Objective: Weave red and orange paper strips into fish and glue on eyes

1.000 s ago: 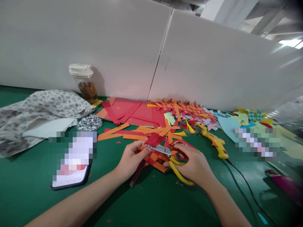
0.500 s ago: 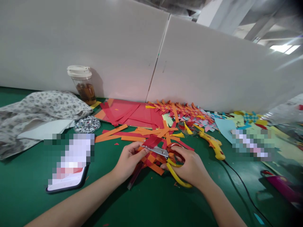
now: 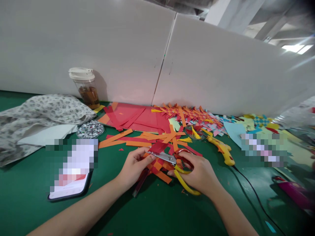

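Note:
My right hand [image 3: 200, 172] grips scissors [image 3: 172, 160] with yellow and red handles, fingers through the loops, the metal blades pointing left. My left hand [image 3: 134, 164] pinches a woven piece of red and orange paper strips [image 3: 157, 165] and holds it against the green table. The blades lie across the top of that woven piece, at a red strip end [image 3: 157, 147]. Loose orange and red strips [image 3: 137, 139] are scattered just behind both hands.
A phone [image 3: 71, 170] lies at the left, a lidded cup [image 3: 85, 87] and patterned cloth [image 3: 36, 114] behind it. A dish of googly eyes [image 3: 90, 128], red paper sheets [image 3: 137, 116], finished woven pieces [image 3: 194, 114] and a yellow glue gun [image 3: 221, 150] with its cord sit further back. White boards wall the rear.
The view has shifted slightly; my hands, the scissors and the woven piece stay in nearly the same place, the blades still across the strips.

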`<state>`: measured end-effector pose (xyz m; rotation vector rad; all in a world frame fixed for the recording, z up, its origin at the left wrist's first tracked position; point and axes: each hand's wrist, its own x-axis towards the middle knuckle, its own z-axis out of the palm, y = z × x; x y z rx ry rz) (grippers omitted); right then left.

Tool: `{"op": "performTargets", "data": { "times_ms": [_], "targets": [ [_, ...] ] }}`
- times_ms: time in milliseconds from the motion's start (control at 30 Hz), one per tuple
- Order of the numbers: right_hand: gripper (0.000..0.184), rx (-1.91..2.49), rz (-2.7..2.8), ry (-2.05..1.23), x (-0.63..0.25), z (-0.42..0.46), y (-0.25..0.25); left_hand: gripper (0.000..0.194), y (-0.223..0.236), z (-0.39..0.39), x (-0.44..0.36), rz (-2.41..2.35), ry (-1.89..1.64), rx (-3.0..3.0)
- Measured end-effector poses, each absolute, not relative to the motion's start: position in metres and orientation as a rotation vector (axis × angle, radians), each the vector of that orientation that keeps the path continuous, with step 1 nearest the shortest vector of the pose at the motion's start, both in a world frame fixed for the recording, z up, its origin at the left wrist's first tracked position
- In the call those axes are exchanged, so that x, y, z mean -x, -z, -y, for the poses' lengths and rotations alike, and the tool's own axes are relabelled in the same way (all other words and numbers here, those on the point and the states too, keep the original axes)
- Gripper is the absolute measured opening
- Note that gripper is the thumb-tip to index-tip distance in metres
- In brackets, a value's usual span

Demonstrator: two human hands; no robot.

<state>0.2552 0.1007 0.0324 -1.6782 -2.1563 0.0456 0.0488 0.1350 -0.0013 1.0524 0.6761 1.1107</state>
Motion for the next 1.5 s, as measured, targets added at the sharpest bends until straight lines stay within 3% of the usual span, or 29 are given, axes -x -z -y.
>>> {"op": "performTargets", "data": {
  "times_ms": [333, 633, 967, 1100, 1233, 1500],
  "targets": [
    [0.028, 1.671, 2.18, 0.069, -0.257, -0.1, -0.032, 0.016, 0.002, -0.135, -0.049, -0.706, -1.107, -1.078],
    [0.028, 1.616, 2.163, 0.439, -0.257, -0.099, -0.033, 0.019, 0.004, -0.135, -0.049, -0.767, -1.104, -1.138],
    [0.035, 1.709, 2.103, 0.407, -0.256, -0.102, -0.034, 0.013, 0.0, -0.133, -0.049, -0.751, -1.136, -1.088],
    [0.031, 1.785, 1.891, 0.195, -0.261, -0.106, -0.031, 0.013, -0.003, -0.133, -0.049, -0.777, -1.159, -1.074],
    [0.027, 1.688, 1.531, -0.308, -0.263, -0.11, -0.026, 0.017, -0.001, -0.133, -0.05, -0.788, -1.105, -1.102],
    [0.037, 1.361, 1.195, -0.901, -0.241, -0.109, -0.022, 0.028, 0.002, -0.131, -0.05, -0.838, -0.811, -1.429]
  ]
}}
